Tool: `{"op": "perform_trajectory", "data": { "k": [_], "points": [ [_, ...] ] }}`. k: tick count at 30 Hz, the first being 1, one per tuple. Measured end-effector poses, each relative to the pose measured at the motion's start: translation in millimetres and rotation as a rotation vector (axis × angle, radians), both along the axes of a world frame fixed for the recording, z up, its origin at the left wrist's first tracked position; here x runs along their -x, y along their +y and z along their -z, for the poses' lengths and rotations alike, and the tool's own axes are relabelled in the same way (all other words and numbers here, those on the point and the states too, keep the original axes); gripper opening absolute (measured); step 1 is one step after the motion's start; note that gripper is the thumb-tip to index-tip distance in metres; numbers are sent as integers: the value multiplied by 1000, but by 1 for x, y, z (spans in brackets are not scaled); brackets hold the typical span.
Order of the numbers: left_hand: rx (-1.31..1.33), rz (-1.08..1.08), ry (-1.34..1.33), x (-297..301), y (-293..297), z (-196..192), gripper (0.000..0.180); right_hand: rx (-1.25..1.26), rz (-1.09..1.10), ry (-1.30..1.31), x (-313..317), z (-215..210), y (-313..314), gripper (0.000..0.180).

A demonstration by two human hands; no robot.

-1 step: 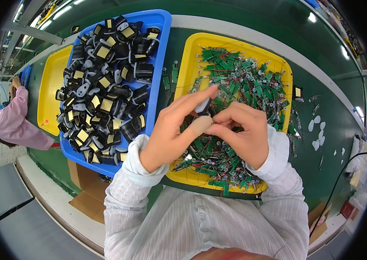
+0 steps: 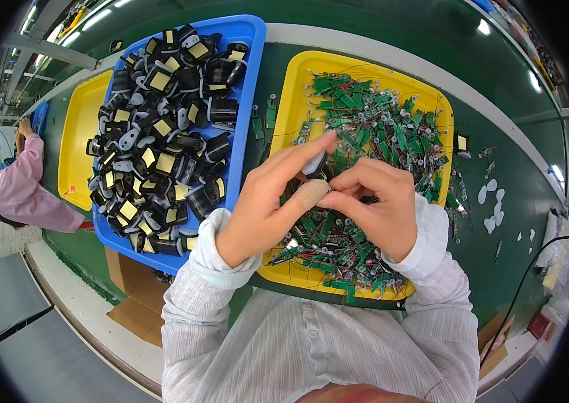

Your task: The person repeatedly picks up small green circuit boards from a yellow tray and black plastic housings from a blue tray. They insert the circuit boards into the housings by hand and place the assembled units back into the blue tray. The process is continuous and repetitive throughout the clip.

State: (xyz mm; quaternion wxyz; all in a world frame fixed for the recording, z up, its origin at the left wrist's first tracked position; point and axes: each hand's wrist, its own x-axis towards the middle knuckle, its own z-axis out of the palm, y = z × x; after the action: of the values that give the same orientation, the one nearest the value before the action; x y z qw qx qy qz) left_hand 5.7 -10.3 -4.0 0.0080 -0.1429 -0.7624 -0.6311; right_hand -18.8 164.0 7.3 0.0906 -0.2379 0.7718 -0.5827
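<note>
Nothing has shifted since the earlier frame: both my hands are still pinched together over the yellow tray of green circuit boards. My left hand, its thumb bandaged, curls round a small dark part, while my right hand closes its fingertips against that thumb; what it grips I cannot tell. If either pinch loosens, the part could drop among the boards.
</note>
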Motion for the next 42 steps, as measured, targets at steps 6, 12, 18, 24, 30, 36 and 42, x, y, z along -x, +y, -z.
{"op": "perform_trajectory", "data": {
  "k": [6, 12, 18, 24, 30, 36, 42],
  "points": [
    [235, -45, 117, 1, -6, -7, 44, 138, -30, -117, 4, 2, 1, 11],
    [-52, -9, -37, 2, -7, -3, 40, 107, -8, -144, 2, 1, 1, 9],
    [-227, -2, -133, -3, 1, 1, 45, 50, -4, -74, -1, -2, -3, 10],
    [-212, -105, -58, -7, 2, -6, 39, 34, 26, 96, -4, -2, -9, 12],
    [142, -169, 265, 4, -17, -10, 54, -126, 61, 180, 1, -26, -6, 11],
    [1054, -895, 304, 22, -63, -6, 32, -541, 225, 730, 112, -21, 28, 5],
    [1268, -930, 216, 17, -86, 18, 28, -1154, 444, 685, 249, 48, 39, 11]
  ]
}}
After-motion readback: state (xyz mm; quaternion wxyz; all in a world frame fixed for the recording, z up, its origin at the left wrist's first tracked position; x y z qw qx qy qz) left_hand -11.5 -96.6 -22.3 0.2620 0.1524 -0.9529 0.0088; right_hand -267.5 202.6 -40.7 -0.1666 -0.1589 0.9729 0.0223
